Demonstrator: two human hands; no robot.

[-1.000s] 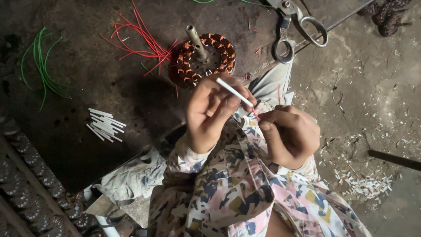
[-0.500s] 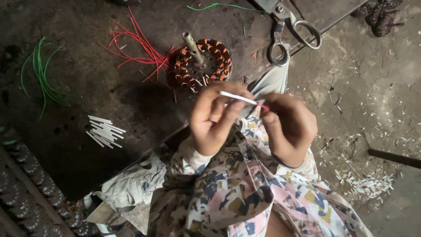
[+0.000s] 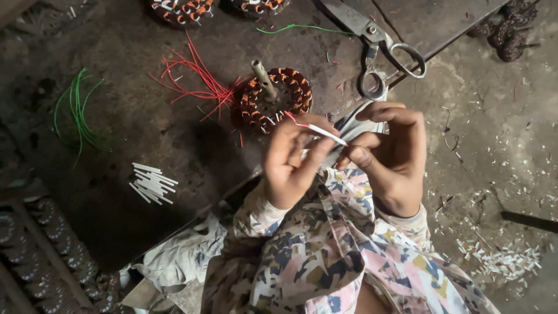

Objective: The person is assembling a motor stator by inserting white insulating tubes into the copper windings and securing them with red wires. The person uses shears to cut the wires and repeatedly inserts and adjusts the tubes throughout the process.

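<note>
Two hands meet just off the front edge of the dark tabletop (image 3: 145, 99) in the head view. The left hand (image 3: 290, 163) has its grip closed, thumb and fingers pinched on a thin white sleeve tube (image 3: 325, 134) that slants up to the left, with a red wire (image 3: 289, 116) coming out of its upper end. The right hand (image 3: 389, 157) closes its fingertips on the tube's lower end, its other fingers curled above. Just beyond the hands a copper-wound stator (image 3: 279, 99) with an upright shaft sits on the tabletop near that edge, red lead wires (image 3: 197, 81) fanning out to its left. Scissors (image 3: 383, 58) lie at the tabletop's far right edge, handles overhanging slightly. Well to the left, a small pile of white sleeve tubes (image 3: 152, 185) and loose green wires (image 3: 78, 113) lie apart, with bare tabletop between them and the stator. Right of the hands the floor (image 3: 500, 145) is open, strewn with white offcuts (image 3: 500, 259). A crumpled cloth (image 3: 180, 256) lies under the tabletop's near edge.
</note>
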